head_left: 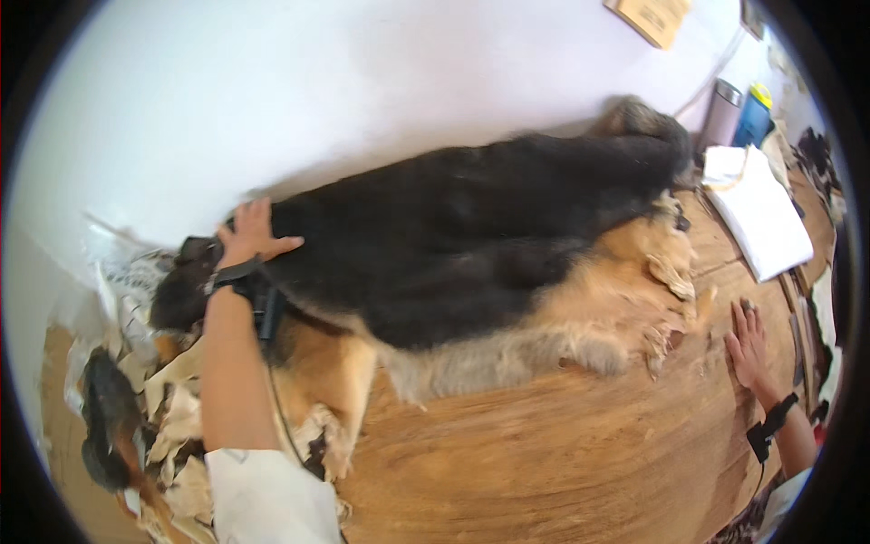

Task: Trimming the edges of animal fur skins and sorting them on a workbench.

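Observation:
A large furry hide (435,236), black on top with tan and grey fur along its near edge, lies across the wooden table (507,453) against the wall. My left hand (251,234) rests on the hide's left end, fingers spread and thumb pointing right, holding nothing. At the right, my right hand (749,346) lies flat on the bare wood with its fingers stretched out, apart from the hide's ragged edge. Both wrists wear dark straps with a small device and a cable.
Pale hide scraps (177,417) and a dark fur piece (111,422) heap up at the left. White papers (761,213) lie at the far right, with a grey tumbler (720,113) and a blue bottle (753,116) behind. A yellowish box (654,18) shows at the top.

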The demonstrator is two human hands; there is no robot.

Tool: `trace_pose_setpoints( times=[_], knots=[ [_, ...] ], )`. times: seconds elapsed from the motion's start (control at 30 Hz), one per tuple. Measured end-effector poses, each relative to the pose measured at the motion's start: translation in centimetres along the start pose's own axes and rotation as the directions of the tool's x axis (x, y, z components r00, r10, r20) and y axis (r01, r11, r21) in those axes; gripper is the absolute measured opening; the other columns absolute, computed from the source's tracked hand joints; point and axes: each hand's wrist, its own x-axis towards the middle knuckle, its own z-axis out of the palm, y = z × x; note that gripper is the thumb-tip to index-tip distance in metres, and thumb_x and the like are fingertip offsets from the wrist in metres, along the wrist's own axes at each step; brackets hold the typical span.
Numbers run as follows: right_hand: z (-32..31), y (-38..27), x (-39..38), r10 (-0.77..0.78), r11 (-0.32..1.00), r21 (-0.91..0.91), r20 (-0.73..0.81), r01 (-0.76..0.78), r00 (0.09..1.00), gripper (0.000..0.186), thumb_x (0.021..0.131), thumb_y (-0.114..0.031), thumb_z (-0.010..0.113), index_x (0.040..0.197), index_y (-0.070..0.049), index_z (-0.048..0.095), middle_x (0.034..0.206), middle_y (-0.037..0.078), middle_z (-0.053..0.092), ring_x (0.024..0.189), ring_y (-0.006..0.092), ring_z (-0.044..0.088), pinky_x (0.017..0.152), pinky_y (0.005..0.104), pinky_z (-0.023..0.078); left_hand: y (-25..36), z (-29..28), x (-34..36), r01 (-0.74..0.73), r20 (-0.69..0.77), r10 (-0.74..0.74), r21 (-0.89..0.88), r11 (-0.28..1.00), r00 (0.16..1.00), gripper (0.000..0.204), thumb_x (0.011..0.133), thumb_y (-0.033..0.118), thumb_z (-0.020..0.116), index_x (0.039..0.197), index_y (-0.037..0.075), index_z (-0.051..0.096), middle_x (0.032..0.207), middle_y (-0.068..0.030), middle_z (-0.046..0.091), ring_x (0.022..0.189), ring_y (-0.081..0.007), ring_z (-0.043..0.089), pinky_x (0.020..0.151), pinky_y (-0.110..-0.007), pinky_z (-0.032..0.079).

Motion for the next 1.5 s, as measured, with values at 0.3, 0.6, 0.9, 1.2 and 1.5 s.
trace_pose_setpoints(
  times=[0.3,0.6,0.9,1.2,1.5],
  knots=[
    [-0.2,-1.5,0.9,-0.032,0.993,0.110,-0.040,0.036,0.999,0.057,0.084,-0.040,0.039,0.133,-0.012,0.029,0.135,0.017,0.029,0.126,0.0374,0.019,0.101,0.0464,0.015,-0.9,2.1,-1.4,-0.173,-0.560,0.234,0.161,0.972,0.795,0.018,0.062,0.007,0.059,0.079,0.010,0.062,0.086,-0.0055,0.055,0.089,-0.0234,0.050,0.079,-0.041,0.030],
    [-0.3,-0.3,0.0,-0.050,0.995,0.088,-0.064,0.056,0.997,0.056,0.084,-0.042,0.039,0.132,-0.013,0.030,0.132,0.015,0.031,0.125,0.0357,0.020,0.100,0.0461,0.017,5.5,-4.3,-27.1,-0.519,-0.713,0.610,0.396,0.758,0.347,0.037,0.063,0.014,0.058,0.099,0.019,0.061,0.076,-0.0023,0.041,0.068,-0.0200,0.041,0.065,-0.037,0.022],
    [1.5,6.4,5.4,-0.629,0.760,-0.302,-0.123,0.575,0.768,0.043,0.087,-0.033,0.044,0.121,-0.009,0.044,0.122,0.016,0.043,0.111,0.0319,0.040,0.092,0.0437,0.031,0.7,3.6,-44.2,-0.759,-0.086,0.757,-0.162,0.631,0.648,0.038,0.075,0.016,0.055,0.112,0.011,0.055,0.104,-0.0156,0.048,0.094,-0.0297,0.045,0.075,-0.044,0.032],
    [-9.7,-4.4,11.2,-0.040,0.702,0.651,-0.370,0.290,0.928,0.038,0.078,-0.030,0.059,0.096,0.004,0.057,0.083,0.010,0.060,0.071,0.0164,0.054,0.064,0.0265,0.045,1.0,1.1,-47.7,-0.093,-0.033,0.094,-0.637,0.765,0.995,0.032,0.070,0.010,0.059,0.102,0.011,0.059,0.094,-0.0116,0.050,0.089,-0.0286,0.049,0.083,-0.044,0.035],
    [-5.3,-6.4,15.7,0.129,0.245,0.943,0.198,-0.225,0.972,0.047,0.072,-0.036,0.067,0.111,-0.015,0.050,0.087,0.006,0.055,0.069,0.0173,0.050,0.056,0.0299,0.038,0.7,2.6,-47.6,0.510,0.556,-0.226,-0.828,-0.231,0.800,0.061,0.074,0.019,0.069,0.125,0.005,0.038,0.114,-0.0076,0.052,0.098,-0.0180,0.052,0.074,-0.032,0.047]
  ],
)
